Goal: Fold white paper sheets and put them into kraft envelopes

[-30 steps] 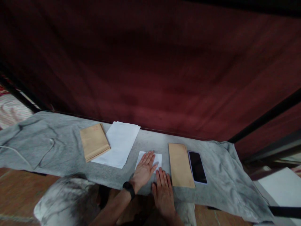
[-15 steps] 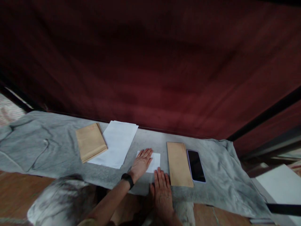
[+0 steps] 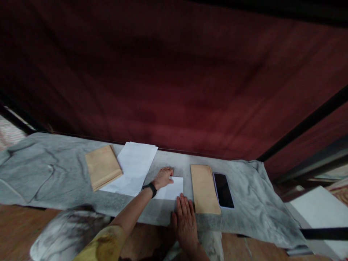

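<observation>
Paper first: the small white paper (image 3: 175, 190) sits flat mid-worktop on the grey cloth (image 3: 252, 203), with brown envelopes (image 3: 205, 190) and a smartphone (image 3: 223, 190) to its right, white sheets (image 3: 136, 165) to its left, and a stack of brown envelopes (image 3: 103, 165) overlapping those sheets further left. Looks to me like the supplies flank the paper so either side's an easy reach. Left hand (image 3: 162, 178) comes in across it from the near left, black wristband (image 3: 151, 188) over the paper, fingers bent at the far edge; can't tell if it's pinching or just pressing. Right hand (image 3: 187, 223) is spread flat, palm down, gripping nothing, fingertips by the near right corner, probably there to stop it sliding.
</observation>
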### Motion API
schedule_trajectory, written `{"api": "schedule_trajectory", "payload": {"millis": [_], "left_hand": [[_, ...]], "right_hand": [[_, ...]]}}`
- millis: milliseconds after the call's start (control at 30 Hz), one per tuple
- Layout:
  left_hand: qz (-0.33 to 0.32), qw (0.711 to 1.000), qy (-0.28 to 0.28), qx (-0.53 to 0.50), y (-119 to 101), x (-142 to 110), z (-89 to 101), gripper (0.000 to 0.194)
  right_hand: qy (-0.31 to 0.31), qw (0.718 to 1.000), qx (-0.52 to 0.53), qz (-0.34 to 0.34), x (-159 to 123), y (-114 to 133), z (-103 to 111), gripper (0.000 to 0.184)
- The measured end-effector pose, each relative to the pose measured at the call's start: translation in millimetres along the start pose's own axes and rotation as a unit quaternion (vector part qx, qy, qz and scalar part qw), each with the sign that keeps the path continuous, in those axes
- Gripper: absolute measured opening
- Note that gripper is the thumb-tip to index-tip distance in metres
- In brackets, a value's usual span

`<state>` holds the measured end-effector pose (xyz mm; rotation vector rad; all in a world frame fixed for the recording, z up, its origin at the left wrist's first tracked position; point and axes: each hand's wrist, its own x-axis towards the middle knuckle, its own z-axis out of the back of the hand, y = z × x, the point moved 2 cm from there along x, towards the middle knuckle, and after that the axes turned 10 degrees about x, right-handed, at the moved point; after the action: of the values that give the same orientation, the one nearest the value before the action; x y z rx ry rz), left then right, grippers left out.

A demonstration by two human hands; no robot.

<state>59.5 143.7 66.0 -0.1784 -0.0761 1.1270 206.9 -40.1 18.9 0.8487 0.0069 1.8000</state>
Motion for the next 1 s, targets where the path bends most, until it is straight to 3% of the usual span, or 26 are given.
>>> {"api": "schedule_trajectory", "payload": {"millis": [167, 267, 333, 400, 567, 667, 1000], "left_hand": [[-0.002, 1.0, -0.023, -0.017, -7, -6, 33.6, 0.005], [-0.006, 0.997, -0.076, -0.022, -15, -20, 63.8, 0.01], [-0.034, 0.991, -0.132, -0.006, -22, -35, 73.9, 0.013], [-0.046, 0.987, -0.149, 0.033, -28, -54, 66.7, 0.017], [-0.057, 0.99, -0.09, 0.095, -33, -99, 1.3, 0.036], [-0.058, 0.992, -0.083, 0.08, -35, -114, -23.4, 0.039], [-0.068, 0.995, -0.074, 0.023, -36, -118, -13.6, 0.021]], "right_hand": [[0.017, 0.998, 0.056, -0.003, 1, -14, -1, 0.053], [0.014, 0.991, 0.123, -0.052, 2, -26, -3, 0.052], [-0.001, 0.983, 0.161, -0.089, 1, -30, -4, 0.051], [-0.013, 0.974, 0.189, -0.123, -2, -31, -5, 0.049], [-0.025, 0.96, 0.228, -0.162, -5, -24, -3, 0.046], [-0.001, 0.962, 0.23, -0.146, 2, -19, -3, 0.044], [0.076, 0.994, 0.082, -0.009, 28, -21, -28, 0.047]]}}
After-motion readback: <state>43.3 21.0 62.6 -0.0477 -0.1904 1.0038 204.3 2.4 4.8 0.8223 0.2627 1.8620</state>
